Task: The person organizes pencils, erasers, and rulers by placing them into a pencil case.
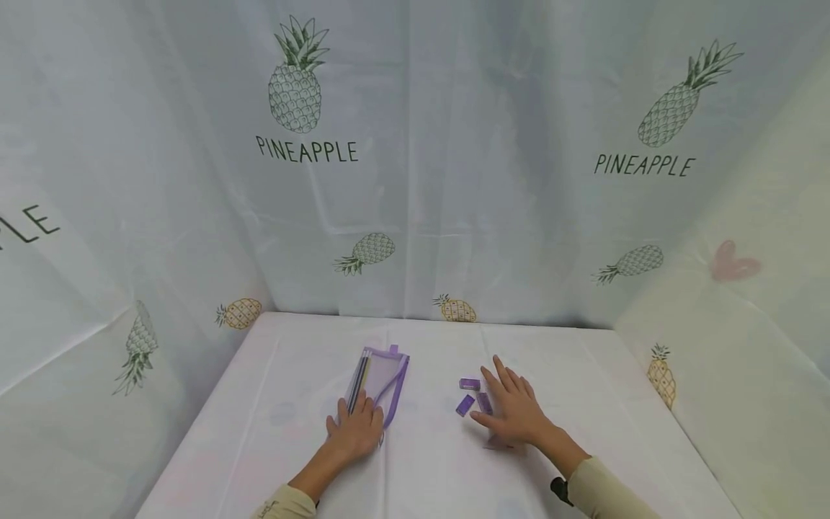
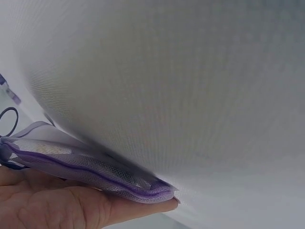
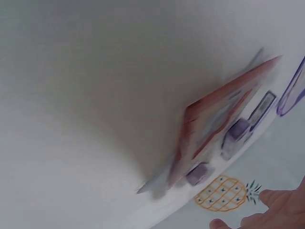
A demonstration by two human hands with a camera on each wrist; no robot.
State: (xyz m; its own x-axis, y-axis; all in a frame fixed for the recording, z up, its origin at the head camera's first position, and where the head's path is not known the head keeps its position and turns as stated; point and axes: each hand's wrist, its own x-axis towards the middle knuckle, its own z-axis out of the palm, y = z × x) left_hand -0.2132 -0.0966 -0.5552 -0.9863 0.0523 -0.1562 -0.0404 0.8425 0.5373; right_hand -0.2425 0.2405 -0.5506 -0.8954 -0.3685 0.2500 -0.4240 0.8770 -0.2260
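Note:
A purple-edged mesh zip pouch (image 1: 397,393) lies on the left half of the table, with dark pencils (image 1: 359,378) along its left side. My left hand (image 1: 355,434) rests on the pouch's near end, its fingers extended. In the left wrist view the thumb lies along the purple mesh edge (image 2: 143,193). To the right, my right hand (image 1: 515,414) is spread with straight fingers, holding nothing. Beside its thumb and index finger lie three small purple rectangular blocks (image 1: 470,384). Mostly hidden below that hand is a flat, see-through packet with a reddish border (image 3: 185,131), blurred.
A white cloth with faint coloured prints covers the table (image 1: 441,483). Pineapple-printed curtains (image 1: 467,180) rise behind it and along both sides. A dark loop (image 2: 10,119) shows by the pouch in the left wrist view.

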